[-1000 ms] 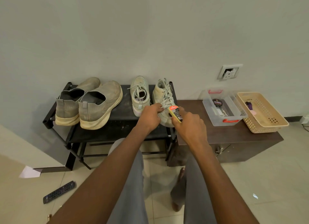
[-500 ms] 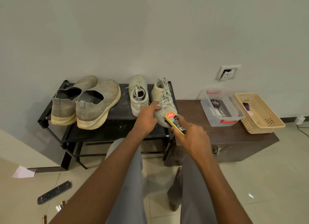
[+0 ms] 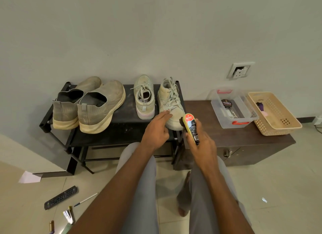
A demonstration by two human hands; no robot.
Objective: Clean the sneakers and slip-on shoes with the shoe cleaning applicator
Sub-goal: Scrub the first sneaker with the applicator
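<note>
Your right hand (image 3: 202,143) grips the shoe cleaning applicator (image 3: 190,127), fingers curled round its lower half, so only the orange-capped top and part of the label show. Its dark sponge edge sits at the heel of the right sneaker (image 3: 171,104); whether it actually touches is hard to tell. Your left hand (image 3: 156,129) lies flat with straight fingers, fingertips resting on that sneaker's side, hiding part of its sole. The left sneaker (image 3: 144,97) stands just beside it on the black shoe rack (image 3: 125,125), with the two slip-on shoes (image 3: 90,104) further left, the far one partly hidden behind the near one. On the low brown table (image 3: 244,137) sit a clear plastic box (image 3: 233,110) holding a round tin (image 3: 227,103) and a beige basket (image 3: 275,111); the purple item inside it is too small to identify.
</note>
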